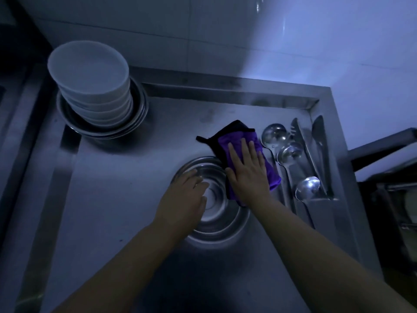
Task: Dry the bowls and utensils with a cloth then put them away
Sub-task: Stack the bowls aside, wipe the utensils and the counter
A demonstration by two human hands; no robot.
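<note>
Resting flat on the purple cloth, the right hand is lying with fingers straight; the left hand, fingers relaxed, is reaching into the steel bowl on the counter.

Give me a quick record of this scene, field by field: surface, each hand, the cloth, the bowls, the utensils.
surface: steel counter
left hand: fingers in the steel bowl
right hand: flat on the purple cloth
cloth: on the counter, beside the bowl
stack: white bowls in metal bowls, back left
utensils: ladles and tongs, right
</note>
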